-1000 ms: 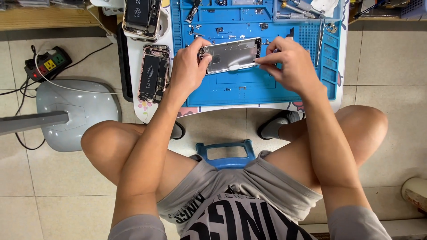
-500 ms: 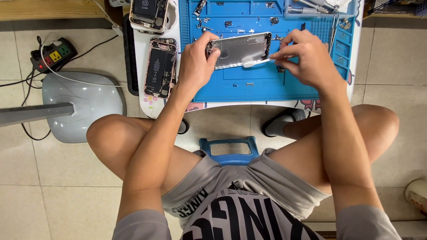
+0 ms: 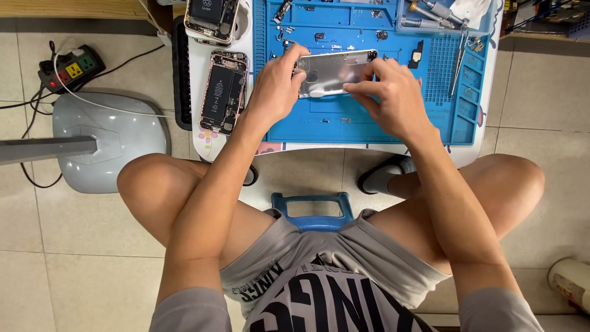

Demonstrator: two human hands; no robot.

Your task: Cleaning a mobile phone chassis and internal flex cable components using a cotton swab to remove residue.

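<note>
Up top, a small white desk (image 3: 203,144) carrying a blue silicone repair mat (image 3: 369,126) with moulded compartments. At nine o'clock of the mat, an opened smartphone with its black battery exposed (image 3: 224,92); a second opened handset (image 3: 212,17) lying at eleven o'clock. Off the desk at nine o'clock, a grey rounded lamp base (image 3: 110,138) on the tiled floor, with a black power strip (image 3: 70,71) above it.

Centre of the mat: a bare silver metal phone housing (image 3: 335,71), inside face up, looking stripped of board and battery. Judging by the small screws and brackets (image 3: 319,38) scattered at twelve o'clock of it, and a small black component (image 3: 416,55) at three o'clock, teardown largely done; cleaning of the empty shell apparently in hand, refitting still ahead.

Left hand (image 3: 276,89) reaching in from seven o'clock, wrist straight, fingers clamped on the housing's left end, steadying it. Right hand (image 3: 393,92) arriving from five o'clock, wrist bent inward, fingers pinched on a thin white swab-like stick (image 3: 326,92) pressed along the housing's lower edge. Metal tweezers (image 3: 458,58) resting unused at three o'clock.
</note>
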